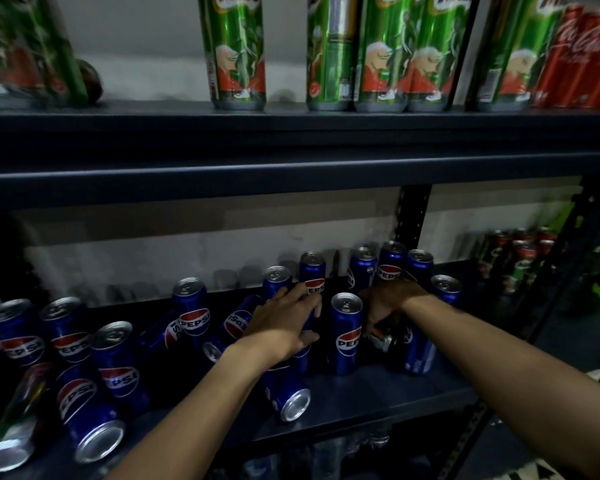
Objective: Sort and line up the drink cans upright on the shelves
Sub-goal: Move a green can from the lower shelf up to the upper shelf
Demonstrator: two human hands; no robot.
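Observation:
Several blue Pepsi cans crowd the lower shelf (378, 396). Some stand upright, like one (346, 336) between my hands and a group (392, 263) at the back. Others lie on their sides, such as one (87, 415) at the front left and one (286, 393) under my left forearm. My left hand (284, 320) wraps its fingers around an upright Pepsi can (312, 271). My right hand (392, 301) grips a dark can (381, 339) that is tipped over, its silver end facing left. Its label is hidden.
On the upper shelf (291, 133) stand tall green Milo cans (238, 53), with red Coca-Cola cans (582, 60) at the right. A dark upright post (411, 216) divides the back. Dark red-topped cans (520, 261) fill the neighbouring bay on the right.

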